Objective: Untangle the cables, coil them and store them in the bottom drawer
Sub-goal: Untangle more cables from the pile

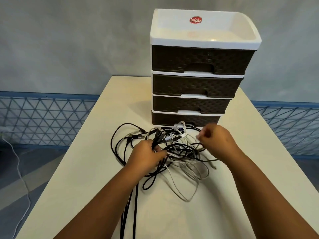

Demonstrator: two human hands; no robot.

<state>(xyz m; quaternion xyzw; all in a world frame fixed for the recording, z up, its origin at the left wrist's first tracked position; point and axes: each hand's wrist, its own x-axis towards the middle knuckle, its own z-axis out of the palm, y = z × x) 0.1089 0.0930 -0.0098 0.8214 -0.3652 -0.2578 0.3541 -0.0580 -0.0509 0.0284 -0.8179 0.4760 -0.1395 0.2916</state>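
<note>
A tangle of black and white cables (179,152) lies on the cream table (82,187) in front of a four-drawer unit (198,87) with dark woven fronts and a white top. Its bottom drawer (165,119) is closed. My left hand (146,157) grips a bunch of black cables at the left of the tangle. My right hand (215,137), slightly blurred, pinches a white cable end at the right of the tangle. Two black cables (133,213) run from the pile off the table's near edge.
The drawer unit stands at the far middle of the table, all four drawers closed. A white cord (20,173) lies on the floor to the left. A blue lattice fence (43,118) runs behind the table on both sides.
</note>
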